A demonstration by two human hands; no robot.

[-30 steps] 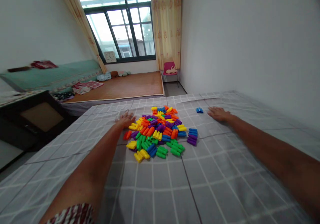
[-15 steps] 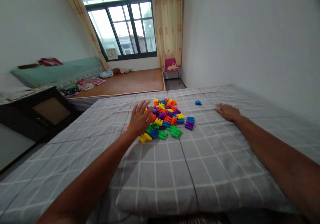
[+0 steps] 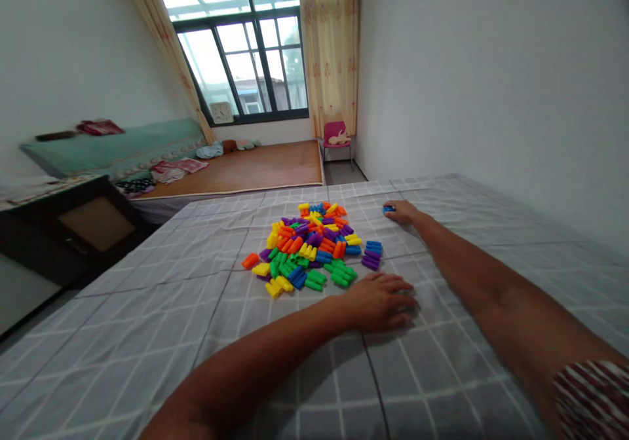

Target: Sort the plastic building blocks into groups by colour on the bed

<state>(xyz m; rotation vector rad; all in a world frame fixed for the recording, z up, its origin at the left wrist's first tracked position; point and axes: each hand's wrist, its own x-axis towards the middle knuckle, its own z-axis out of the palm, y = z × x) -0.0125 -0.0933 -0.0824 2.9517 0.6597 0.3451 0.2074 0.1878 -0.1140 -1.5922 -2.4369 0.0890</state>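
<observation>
My right hand (image 3: pixel 405 213) reaches far across the bed, its fingers closed around a small blue plastic building block (image 3: pixel 388 209). Nearer to me, my left hand (image 3: pixel 382 301) hovers or lies low over the checked sheet, fingers spread and holding nothing. A heap of colourful plastic building blocks (image 3: pixel 314 238) in orange, yellow, green, purple and blue is to the left of both hands. At the heap's right edge, a blue and purple block group (image 3: pixel 372 255) sits slightly apart, between my two hands. Green blocks (image 3: pixel 340 274) are nearest to my left wrist.
The blocks lie on a grey checked bed sheet (image 3: pixel 162 322). A white wall (image 3: pixel 481 80) runs along the right. Beyond are a second bed (image 3: pixel 265 165), a pink chair (image 3: pixel 335 131) and a window. A dark cabinet (image 3: pixel 93 220) stands at left.
My left hand has moved from the left of the heap to the right and nearer to me. My right hand has shifted left and taken hold of the blue block.
</observation>
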